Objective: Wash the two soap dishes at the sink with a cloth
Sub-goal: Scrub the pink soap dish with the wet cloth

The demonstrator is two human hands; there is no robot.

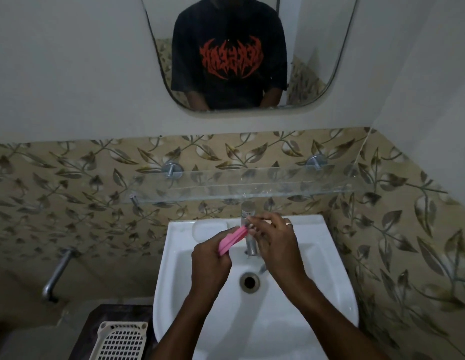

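My left hand [211, 258] grips a pink soap dish [232, 240] by its lower end and holds it tilted over the white sink [317, 255]. My right hand [274, 242] is at the dish's upper end beside the chrome tap [250, 229]; its fingertips pinch something small and pale there, which I cannot make out. A white soap dish [209, 229] lies on the sink's back left ledge. No cloth shows clearly.
The drain [249, 281] is in the basin's middle. A glass shelf [252, 183] juts out above the tap. A white perforated basket [122, 341] stands on a dark surface at lower left. A metal wall tap [56, 276] sticks out on the left. A mirror [239, 53] hangs above.
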